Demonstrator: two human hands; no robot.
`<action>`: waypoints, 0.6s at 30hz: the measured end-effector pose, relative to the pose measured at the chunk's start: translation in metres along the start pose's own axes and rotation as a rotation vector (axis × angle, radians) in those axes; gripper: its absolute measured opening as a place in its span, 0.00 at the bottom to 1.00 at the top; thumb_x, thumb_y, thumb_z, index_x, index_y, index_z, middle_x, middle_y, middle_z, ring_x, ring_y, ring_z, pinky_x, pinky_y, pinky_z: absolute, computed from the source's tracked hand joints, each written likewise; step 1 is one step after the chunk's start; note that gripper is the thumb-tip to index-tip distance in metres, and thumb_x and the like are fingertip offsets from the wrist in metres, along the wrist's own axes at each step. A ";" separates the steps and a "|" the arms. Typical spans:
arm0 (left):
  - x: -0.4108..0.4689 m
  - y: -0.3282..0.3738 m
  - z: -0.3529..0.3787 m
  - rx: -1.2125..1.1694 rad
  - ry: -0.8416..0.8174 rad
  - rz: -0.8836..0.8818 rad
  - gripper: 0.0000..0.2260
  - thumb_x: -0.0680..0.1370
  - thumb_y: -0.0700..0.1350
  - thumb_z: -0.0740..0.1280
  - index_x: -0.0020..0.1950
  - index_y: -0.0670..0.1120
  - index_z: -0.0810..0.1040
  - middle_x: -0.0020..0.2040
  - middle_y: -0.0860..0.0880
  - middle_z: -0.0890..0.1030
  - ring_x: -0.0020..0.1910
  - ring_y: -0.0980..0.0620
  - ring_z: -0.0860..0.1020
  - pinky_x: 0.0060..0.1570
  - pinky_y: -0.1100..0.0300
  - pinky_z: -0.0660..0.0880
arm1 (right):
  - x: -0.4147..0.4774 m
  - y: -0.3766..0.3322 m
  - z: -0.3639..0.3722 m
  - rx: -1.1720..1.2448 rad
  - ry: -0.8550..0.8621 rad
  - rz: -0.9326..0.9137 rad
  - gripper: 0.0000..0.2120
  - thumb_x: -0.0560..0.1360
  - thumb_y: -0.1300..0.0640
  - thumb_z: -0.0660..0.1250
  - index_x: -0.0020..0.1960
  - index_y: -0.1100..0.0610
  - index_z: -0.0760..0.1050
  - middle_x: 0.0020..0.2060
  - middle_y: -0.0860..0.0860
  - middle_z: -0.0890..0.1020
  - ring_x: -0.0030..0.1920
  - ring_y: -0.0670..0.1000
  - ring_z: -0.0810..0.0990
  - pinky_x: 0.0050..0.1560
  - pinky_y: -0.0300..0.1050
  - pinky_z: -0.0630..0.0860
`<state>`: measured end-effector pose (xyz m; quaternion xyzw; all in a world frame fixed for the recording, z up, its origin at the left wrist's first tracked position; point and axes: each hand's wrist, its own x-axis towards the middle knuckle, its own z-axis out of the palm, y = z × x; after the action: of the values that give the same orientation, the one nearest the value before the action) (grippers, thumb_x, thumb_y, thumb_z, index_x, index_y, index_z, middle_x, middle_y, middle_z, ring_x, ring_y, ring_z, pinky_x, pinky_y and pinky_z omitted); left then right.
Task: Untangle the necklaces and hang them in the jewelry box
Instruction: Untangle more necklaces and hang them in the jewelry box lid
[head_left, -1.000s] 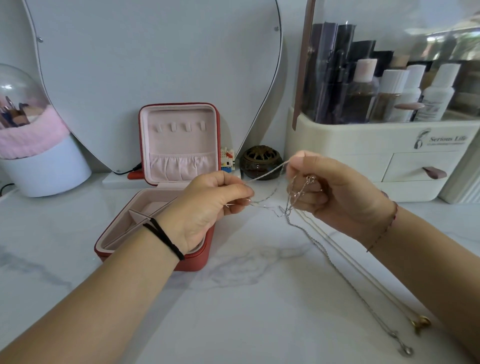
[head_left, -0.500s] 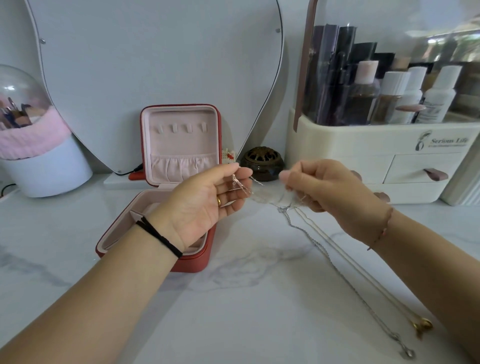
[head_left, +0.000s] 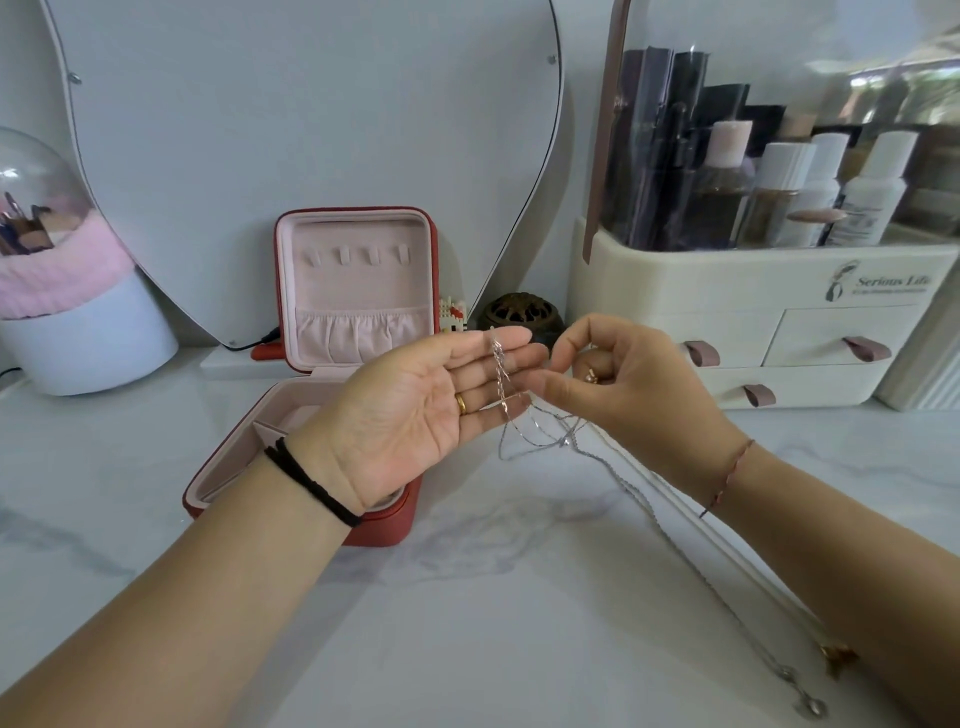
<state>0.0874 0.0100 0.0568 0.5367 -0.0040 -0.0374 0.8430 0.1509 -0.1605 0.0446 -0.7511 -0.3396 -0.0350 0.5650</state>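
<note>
Your left hand (head_left: 415, 410) is palm-up, fingers straight, thin tangled silver necklaces (head_left: 524, 431) draped across; right hand (head_left: 639, 395) at its 3 o'clock pinches them. Open red jewelry box (head_left: 358, 280) at 10 o'clock.

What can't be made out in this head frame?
Head view:
necklaces: strands too thin to count or trace.
jewelry box: left hand covers much of its tray.
right hand: pinches the necklaces; curled fingers hide how.
gold pendant: small, blurred, shape unclear.

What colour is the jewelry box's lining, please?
The lining is pale pink, seen in head view.
</note>
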 end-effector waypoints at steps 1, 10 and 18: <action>0.000 -0.001 0.001 0.012 -0.011 -0.003 0.19 0.73 0.44 0.61 0.61 0.38 0.76 0.57 0.42 0.82 0.54 0.48 0.81 0.56 0.54 0.77 | 0.000 0.000 0.000 0.002 0.019 -0.008 0.10 0.69 0.56 0.74 0.39 0.60 0.74 0.19 0.44 0.67 0.22 0.44 0.60 0.25 0.33 0.59; -0.001 -0.011 0.009 0.082 -0.097 -0.036 0.20 0.74 0.46 0.60 0.65 0.42 0.73 0.60 0.44 0.79 0.57 0.49 0.77 0.60 0.52 0.74 | -0.002 0.001 0.004 -0.064 0.068 -0.003 0.07 0.69 0.53 0.74 0.38 0.55 0.79 0.17 0.43 0.64 0.22 0.44 0.57 0.24 0.34 0.55; -0.001 -0.009 0.006 0.171 -0.153 -0.043 0.19 0.76 0.50 0.62 0.66 0.44 0.73 0.58 0.48 0.81 0.61 0.49 0.77 0.62 0.51 0.72 | 0.000 0.001 0.004 0.007 0.072 0.047 0.05 0.72 0.57 0.72 0.39 0.57 0.80 0.18 0.43 0.68 0.23 0.43 0.61 0.27 0.34 0.60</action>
<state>0.0854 0.0011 0.0510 0.6022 -0.0601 -0.0958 0.7903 0.1505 -0.1576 0.0420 -0.7553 -0.3016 -0.0475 0.5799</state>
